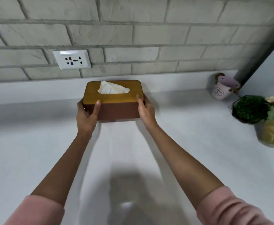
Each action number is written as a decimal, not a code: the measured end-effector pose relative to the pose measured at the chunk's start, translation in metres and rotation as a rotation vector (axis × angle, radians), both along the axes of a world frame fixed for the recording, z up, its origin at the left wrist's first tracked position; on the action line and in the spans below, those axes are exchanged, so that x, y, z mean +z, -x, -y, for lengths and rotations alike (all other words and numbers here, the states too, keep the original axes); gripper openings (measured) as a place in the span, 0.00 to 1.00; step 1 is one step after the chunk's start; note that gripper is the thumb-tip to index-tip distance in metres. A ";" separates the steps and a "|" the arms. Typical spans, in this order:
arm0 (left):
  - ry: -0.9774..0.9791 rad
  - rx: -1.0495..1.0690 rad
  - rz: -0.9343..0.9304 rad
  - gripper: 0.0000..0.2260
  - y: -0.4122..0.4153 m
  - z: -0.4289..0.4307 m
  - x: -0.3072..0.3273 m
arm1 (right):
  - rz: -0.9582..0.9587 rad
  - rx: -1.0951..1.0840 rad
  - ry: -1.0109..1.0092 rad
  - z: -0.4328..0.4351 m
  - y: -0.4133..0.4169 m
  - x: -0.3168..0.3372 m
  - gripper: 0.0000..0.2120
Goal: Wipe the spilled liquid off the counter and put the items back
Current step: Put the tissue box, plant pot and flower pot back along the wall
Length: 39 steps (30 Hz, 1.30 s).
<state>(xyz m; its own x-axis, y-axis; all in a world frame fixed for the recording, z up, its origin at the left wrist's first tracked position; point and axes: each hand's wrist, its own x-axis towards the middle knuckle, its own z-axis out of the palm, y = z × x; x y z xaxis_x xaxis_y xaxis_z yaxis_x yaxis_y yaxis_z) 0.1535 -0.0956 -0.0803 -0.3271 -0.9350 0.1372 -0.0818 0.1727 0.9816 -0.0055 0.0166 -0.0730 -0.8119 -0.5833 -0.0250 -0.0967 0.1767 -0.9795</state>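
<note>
The person is doing the putting-back part of the job. No wet patch is showing on the white counter (35, 143), so the wiping looks finished. The tissue box (115, 111) is being placed at the far side, just in front of the brick wall (133, 30), below and to the right of the socket (72, 59).

Both hands are grasping the box by its ends. The left hand (87, 113) is wrapping the left end, its thumb (97, 108) lying up the near face to the lid's edge. The right hand (145, 109) is clasping the right end, thumb at the lid's near right corner, its other fingers hidden behind. So the box is sitting between the two palms, with a tissue (112, 89) poking from the slot on top.

I cannot tell whether its base is resting on the counter. The next move probably calls for setting it flat, squaring it to the wall, then letting go with both hands. A pink cup (220, 90) and a plant (250, 109) are standing well apart at the far right.
</note>
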 end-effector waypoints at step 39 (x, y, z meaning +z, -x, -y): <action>0.268 0.261 0.177 0.32 0.031 -0.023 -0.006 | -0.098 0.117 -0.028 -0.008 0.021 0.000 0.27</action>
